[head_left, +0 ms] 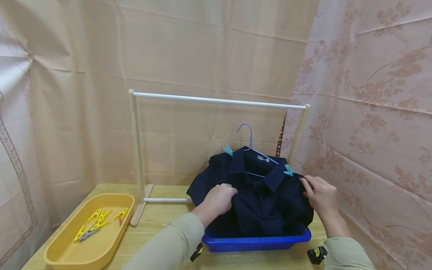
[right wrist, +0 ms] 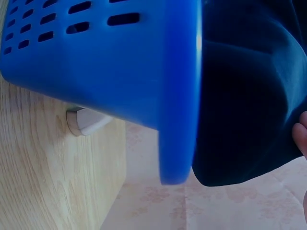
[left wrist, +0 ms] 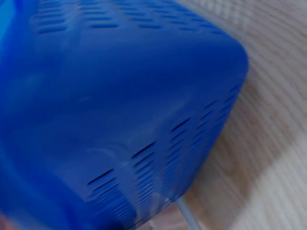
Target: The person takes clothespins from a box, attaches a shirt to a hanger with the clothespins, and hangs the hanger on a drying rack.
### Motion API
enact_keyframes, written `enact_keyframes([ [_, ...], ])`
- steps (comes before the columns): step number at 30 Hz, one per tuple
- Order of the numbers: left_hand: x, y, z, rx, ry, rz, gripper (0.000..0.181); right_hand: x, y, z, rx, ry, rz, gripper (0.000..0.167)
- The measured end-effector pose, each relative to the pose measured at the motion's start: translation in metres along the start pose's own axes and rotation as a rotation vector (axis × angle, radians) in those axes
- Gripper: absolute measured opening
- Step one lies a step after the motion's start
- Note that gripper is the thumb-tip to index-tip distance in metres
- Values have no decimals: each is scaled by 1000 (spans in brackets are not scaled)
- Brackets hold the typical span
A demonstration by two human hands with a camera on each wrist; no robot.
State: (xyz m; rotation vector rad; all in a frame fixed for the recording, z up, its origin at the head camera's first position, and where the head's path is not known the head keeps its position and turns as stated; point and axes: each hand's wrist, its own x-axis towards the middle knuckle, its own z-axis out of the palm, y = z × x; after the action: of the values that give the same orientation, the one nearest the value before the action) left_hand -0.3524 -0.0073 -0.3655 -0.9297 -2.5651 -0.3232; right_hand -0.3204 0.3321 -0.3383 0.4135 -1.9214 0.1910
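A dark navy collared shirt (head_left: 260,206) lies bunched in a blue perforated basket (head_left: 256,239), its collar upright. Inside the collar sits a blue wire hanger (head_left: 251,137), its hook sticking up. One teal clothespin (head_left: 228,150) clips the left shoulder and another teal clothespin (head_left: 288,170) the right. My left hand (head_left: 219,198) grips the shirt's front with curled fingers. At the right sleeve, my right hand (head_left: 322,193) pinches the cloth between thumb and fingers. The left wrist view shows only the basket's wall (left wrist: 120,96) and table; fingertips (right wrist: 301,134) touch the shirt in the right wrist view.
Behind the basket stands a rack with a white top bar (head_left: 216,99) and wooden posts. A yellow tray (head_left: 111,240) at the left holds several yellow clothespins (head_left: 98,221), a grey one and a small red piece. Curtains hang behind and to the right of the wooden table (head_left: 162,221).
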Motion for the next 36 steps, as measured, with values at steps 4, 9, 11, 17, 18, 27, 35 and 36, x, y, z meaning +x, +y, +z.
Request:
enact_keyframes([
  [4, 1, -3, -10, -30, 43, -3, 21, 1, 0, -1, -2, -8, 4, 14],
  [9, 2, -9, -20, -97, 79, -32, 27, 3, 0, -3, 0, -15, 7, 13],
  [11, 2, -13, -23, -129, 81, -53, 29, 4, -1, -4, 2, -14, 5, 13],
  [17, 2, -20, -34, -209, 99, -94, 35, 7, -3, -6, 4, -2, -8, 14],
  [18, 2, -21, -36, -217, 108, -94, 36, 7, -3, -6, 4, 2, -12, 14],
  [27, 1, -34, -49, -304, 163, -142, 40, 9, -3, -7, 6, 18, -18, 12],
  [35, -1, -39, -65, -326, 235, -137, 38, 10, -5, -8, 3, 13, 9, 11],
  [36, -1, -40, -67, -330, 240, -140, 38, 10, -5, -9, 4, 13, 15, 11],
])
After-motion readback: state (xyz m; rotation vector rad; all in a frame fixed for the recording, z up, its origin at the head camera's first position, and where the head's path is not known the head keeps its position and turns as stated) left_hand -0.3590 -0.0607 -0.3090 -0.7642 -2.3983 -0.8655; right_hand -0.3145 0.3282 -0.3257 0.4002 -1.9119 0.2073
